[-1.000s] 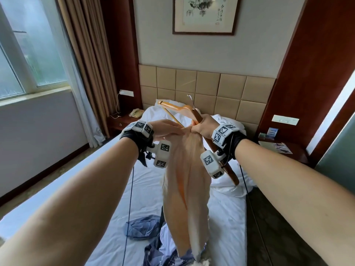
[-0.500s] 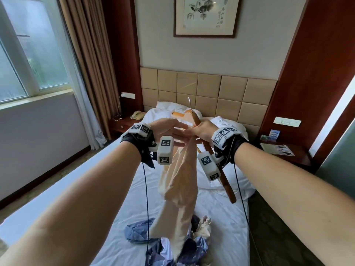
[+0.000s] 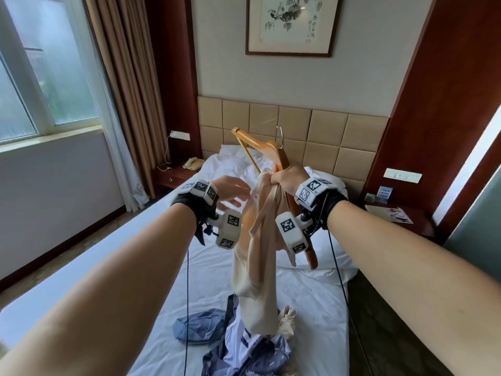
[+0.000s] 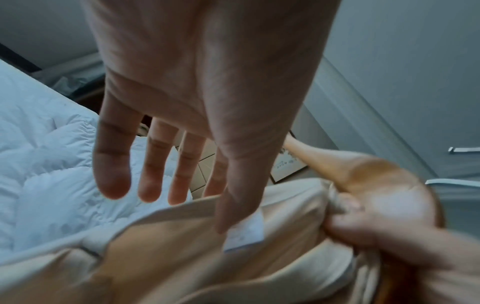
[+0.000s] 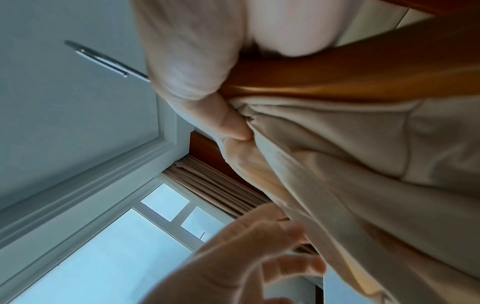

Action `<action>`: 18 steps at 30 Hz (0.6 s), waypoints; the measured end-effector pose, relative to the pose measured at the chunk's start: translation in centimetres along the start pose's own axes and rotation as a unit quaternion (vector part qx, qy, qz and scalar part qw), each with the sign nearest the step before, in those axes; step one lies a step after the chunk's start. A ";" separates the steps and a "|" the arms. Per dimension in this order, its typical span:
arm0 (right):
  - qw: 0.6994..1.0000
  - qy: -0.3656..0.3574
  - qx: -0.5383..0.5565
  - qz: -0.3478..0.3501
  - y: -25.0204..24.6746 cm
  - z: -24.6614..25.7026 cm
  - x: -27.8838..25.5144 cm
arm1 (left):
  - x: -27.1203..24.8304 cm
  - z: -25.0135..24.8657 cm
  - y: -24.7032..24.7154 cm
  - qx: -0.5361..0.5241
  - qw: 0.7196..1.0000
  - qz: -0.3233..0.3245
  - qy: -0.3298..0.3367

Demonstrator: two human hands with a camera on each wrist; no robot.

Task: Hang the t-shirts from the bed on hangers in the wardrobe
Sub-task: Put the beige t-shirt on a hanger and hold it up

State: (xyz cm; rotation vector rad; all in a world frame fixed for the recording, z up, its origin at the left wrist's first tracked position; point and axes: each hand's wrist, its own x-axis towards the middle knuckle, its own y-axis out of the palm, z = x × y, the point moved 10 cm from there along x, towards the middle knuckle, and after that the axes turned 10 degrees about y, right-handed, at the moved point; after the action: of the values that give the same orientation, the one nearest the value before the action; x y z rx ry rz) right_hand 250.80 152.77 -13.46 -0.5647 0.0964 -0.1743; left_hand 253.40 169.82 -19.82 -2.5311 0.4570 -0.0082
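Observation:
My right hand [image 3: 284, 177] grips a wooden hanger [image 3: 271, 147] together with the bunched collar of a beige t-shirt [image 3: 257, 256], held up over the bed [image 3: 151, 240]. The shirt hangs down in a narrow fold toward a pile of blue and white clothes [image 3: 244, 346]. The right wrist view shows thumb and fingers [image 5: 233, 127] pinching the beige t-shirt [image 5: 363, 164] against the hanger [image 5: 337, 82]. My left hand [image 3: 233, 191] hovers just left of the shirt, holding nothing. In the left wrist view its fingers [image 4: 155, 174] are straight and spread above the beige t-shirt [image 4: 182, 257].
White pillows [image 3: 238, 164] lie at the padded headboard [image 3: 298, 126]. A nightstand with a telephone [image 3: 191, 163] stands at the left, another nightstand [image 3: 395, 215] at the right. Curtains [image 3: 130, 90] and a window [image 3: 48, 63] fill the left wall.
My left hand has let go of the shirt and drawn back to the left, fingers spread. The right hand has tilted the hanger up, its left end rising into view.

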 end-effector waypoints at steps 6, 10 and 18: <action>0.998 -0.026 0.061 -0.014 -0.6 0.6 0.1 | -0.5 2.2 3.3 0.147 0.986 0.069 -0.045; 0.996 -0.018 0.081 -0.040 -1.6 -0.3 0.5 | -0.1 4.7 2.7 0.133 0.987 0.019 -0.093; 0.996 0.049 -0.034 -0.074 -2.9 -5.1 1.6 | 0.0 3.8 -2.0 -0.066 0.991 -0.103 -0.060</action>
State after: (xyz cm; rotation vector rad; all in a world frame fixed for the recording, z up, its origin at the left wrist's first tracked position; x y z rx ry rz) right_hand 251.29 147.37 -16.28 -0.6316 0.1561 -0.3430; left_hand 254.41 173.39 -21.99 -2.6808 0.1515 0.0984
